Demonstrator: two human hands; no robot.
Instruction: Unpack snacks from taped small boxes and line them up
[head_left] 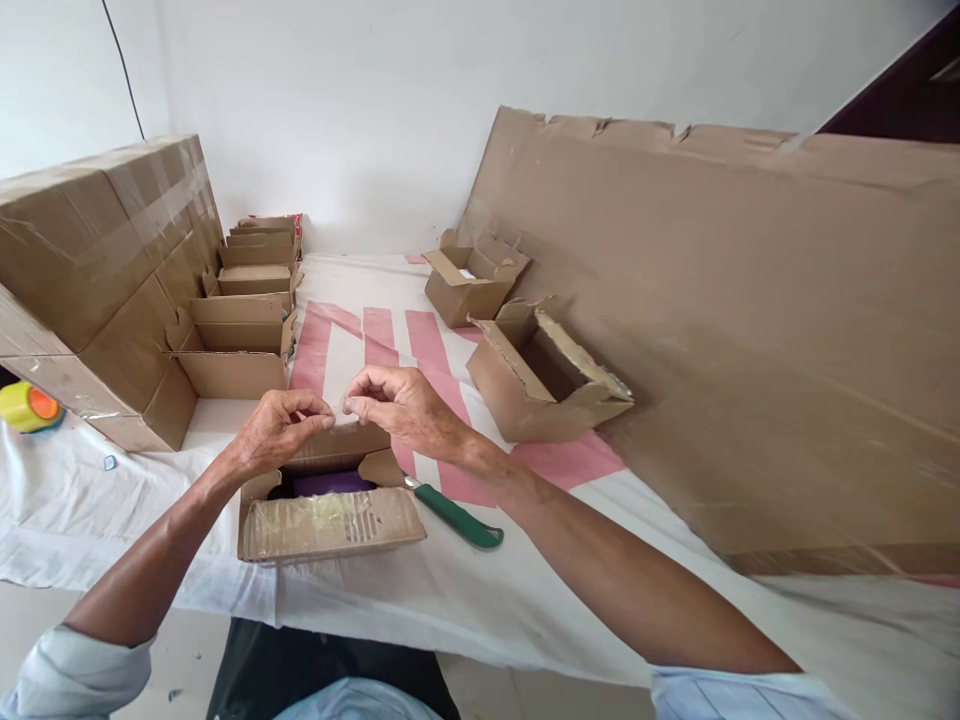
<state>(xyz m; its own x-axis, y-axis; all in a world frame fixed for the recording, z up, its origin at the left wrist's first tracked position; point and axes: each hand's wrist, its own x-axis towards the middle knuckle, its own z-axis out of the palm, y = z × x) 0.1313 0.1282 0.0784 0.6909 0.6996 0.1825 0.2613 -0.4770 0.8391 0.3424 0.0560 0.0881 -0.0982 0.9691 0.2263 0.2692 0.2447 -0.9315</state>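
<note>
My left hand (289, 425) and my right hand (401, 408) are raised close together, each with thumb and fingers pinched. A faint clear or whitish bit shows at the right fingertips, too small to name. Just below them is an open cardboard box (330, 525) with clear tape over its front flap. Inside it lies something dark purple (334, 484), mostly hidden by the flaps. Right of this box, a green-handled knife (457, 516) rests on the cloth, its blade largely hidden.
Taped cartons (90, 240) are stacked at left, beside a row of open boxes (236, 345). Two more open boxes, one nearer (517, 395) and one farther (465, 295), stand by a large leaning cardboard sheet (750, 330). Yellow tape roll (28, 407) lies far left on the white cloth (540, 610).
</note>
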